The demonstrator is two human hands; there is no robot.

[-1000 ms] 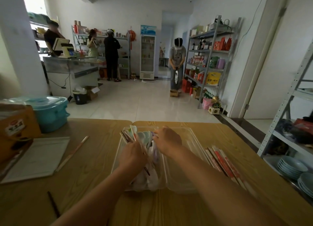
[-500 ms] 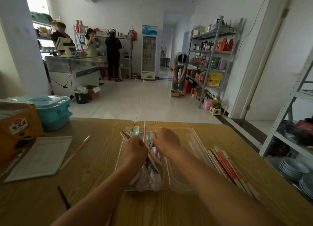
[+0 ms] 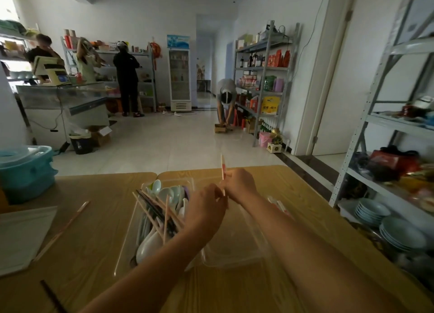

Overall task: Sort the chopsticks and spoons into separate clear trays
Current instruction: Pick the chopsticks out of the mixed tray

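Note:
A clear tray (image 3: 131,228) on the wooden table holds several pale spoons (image 3: 169,193) mixed with wooden and dark chopsticks (image 3: 157,214). To its right lies a second clear tray (image 3: 237,251), which looks bare. My right hand (image 3: 239,186) hovers above the far end of that tray, pinching a red-and-white wrapped chopstick (image 3: 222,167) that points up. My left hand (image 3: 206,211) is raised over the border between the trays. Its fingertips meet the chopstick's lower end.
More wrapped chopsticks (image 3: 279,204) lie right of the trays. On the left are a loose wooden chopstick (image 3: 63,228), a dark one (image 3: 52,296), a white board (image 3: 21,235) and a teal box (image 3: 25,169). Stacked plates (image 3: 387,223) sit on a shelf at right. People stand far back.
Both hands rose out of the left tray and shifted right. My right hand lifted one wrapped chopstick clear of the pile.

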